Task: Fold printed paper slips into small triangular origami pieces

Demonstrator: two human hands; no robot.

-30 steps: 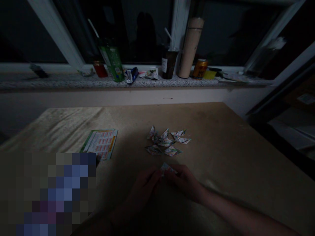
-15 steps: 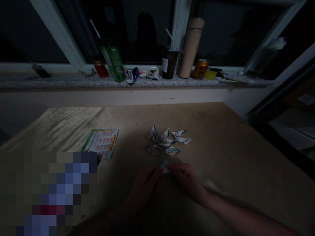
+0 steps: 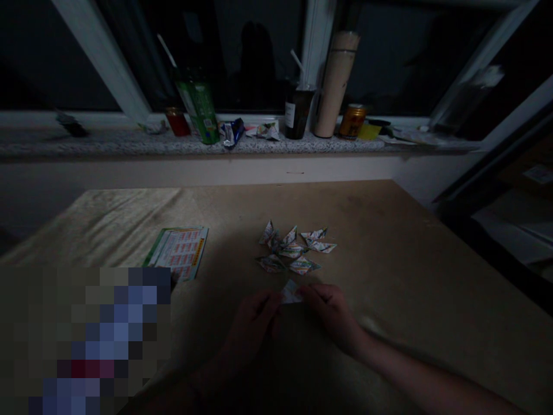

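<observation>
Between my two hands is a small folded piece of paper (image 3: 291, 293), pale and roughly triangular, just above or on the table. My left hand (image 3: 258, 316) pinches its left corner; my right hand (image 3: 325, 305) grips the right corner. Dim light hides most of the fingertips. Just beyond the hands lies a cluster of several folded paper pieces (image 3: 292, 250), pointed and printed in many colours. To the left rests a flat stack of printed sheets (image 3: 179, 249) with a green edge and red blocks of print.
The brown table (image 3: 380, 242) reaches to the wall below a window. Along the stone sill (image 3: 254, 147) stand a green bottle (image 3: 201, 109), a dark cup with a straw (image 3: 298, 114), a pink thermos (image 3: 337, 86) and an orange can (image 3: 352, 122). A pixelated patch covers the lower left.
My right hand has shifted slightly right and up, and more of the paper shows between my hands. The cluster and the stack stay put.
</observation>
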